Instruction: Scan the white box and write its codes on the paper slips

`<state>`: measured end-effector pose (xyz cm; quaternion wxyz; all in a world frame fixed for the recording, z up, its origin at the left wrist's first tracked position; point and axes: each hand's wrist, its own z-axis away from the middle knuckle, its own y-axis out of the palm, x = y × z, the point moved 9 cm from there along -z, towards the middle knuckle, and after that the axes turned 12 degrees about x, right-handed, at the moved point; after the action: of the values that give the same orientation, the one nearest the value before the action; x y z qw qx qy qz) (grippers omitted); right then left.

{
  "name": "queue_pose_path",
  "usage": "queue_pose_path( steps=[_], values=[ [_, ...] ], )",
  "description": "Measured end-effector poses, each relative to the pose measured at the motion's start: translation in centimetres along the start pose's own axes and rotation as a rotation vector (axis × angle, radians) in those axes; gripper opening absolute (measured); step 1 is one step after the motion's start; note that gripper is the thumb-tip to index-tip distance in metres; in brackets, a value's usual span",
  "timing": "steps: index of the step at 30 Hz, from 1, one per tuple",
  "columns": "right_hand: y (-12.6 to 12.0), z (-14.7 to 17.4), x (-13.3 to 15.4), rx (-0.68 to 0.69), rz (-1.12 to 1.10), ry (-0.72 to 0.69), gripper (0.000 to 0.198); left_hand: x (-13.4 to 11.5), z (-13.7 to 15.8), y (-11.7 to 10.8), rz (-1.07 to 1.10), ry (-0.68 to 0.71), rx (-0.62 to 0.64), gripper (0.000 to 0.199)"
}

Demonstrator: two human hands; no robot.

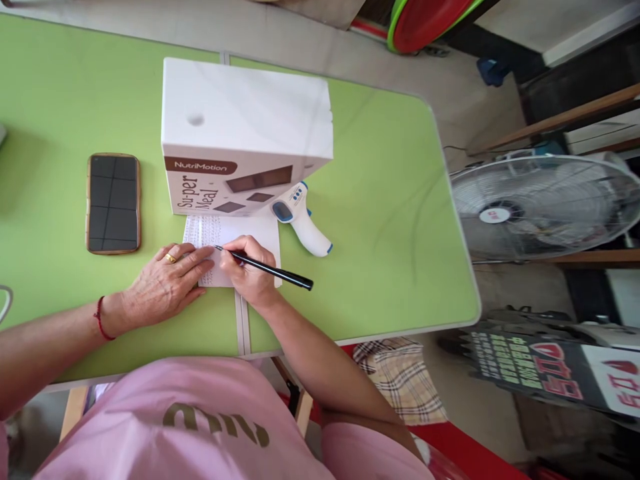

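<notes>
My right hand (pixel 253 270) is closed around a black pen (pixel 280 272), its tip resting at or just over a sheet of paper (pixel 240 230). Rows of small handwriting cover the paper's left part; the right part is blank. My left hand (pixel 167 283) lies flat with fingers stretched out, its fingertips on the paper's left edge. Behind the paper stands a white box (pixel 245 113) printed "NutriMotion Su-per Meal". A white and blue infrared thermometer (pixel 303 220) lies right of the paper, touching or close to the box.
A smartphone (pixel 114 203) in a brown case lies left on the green table (pixel 390 200). A seam crosses the tabletop under the paper. Beyond the right edge stand a large fan (pixel 545 207) and a printed sign (pixel 545 367). Plaid cloth (pixel 400 380) lies below the near edge.
</notes>
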<state>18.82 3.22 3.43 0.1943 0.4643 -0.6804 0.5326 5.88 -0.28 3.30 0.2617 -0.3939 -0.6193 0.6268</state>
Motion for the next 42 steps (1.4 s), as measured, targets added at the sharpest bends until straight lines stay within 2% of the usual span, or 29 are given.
queue_pose_path(
  steps=[21, 31, 38, 42],
  values=[
    [0.6, 0.0, -0.2, 0.025, 0.047, 0.015, 0.006, 0.1, 0.0, 0.1, 0.046, -0.002, 0.013, 0.038],
    [0.6, -0.2, -0.9, 0.055, 0.026, 0.099, 0.005, 0.0, -0.1, -0.2, 0.029, -0.003, 0.021, 0.037],
    [0.5, -0.3, -0.4, 0.042, 0.054, 0.039, 0.008, 0.3, 0.0, 0.3, 0.053, -0.017, 0.063, 0.040],
    [0.5, -0.3, -0.4, 0.043, 0.053, 0.051, 0.008, 0.3, 0.0, 0.2, 0.041, -0.009, 0.039, 0.039]
  ],
)
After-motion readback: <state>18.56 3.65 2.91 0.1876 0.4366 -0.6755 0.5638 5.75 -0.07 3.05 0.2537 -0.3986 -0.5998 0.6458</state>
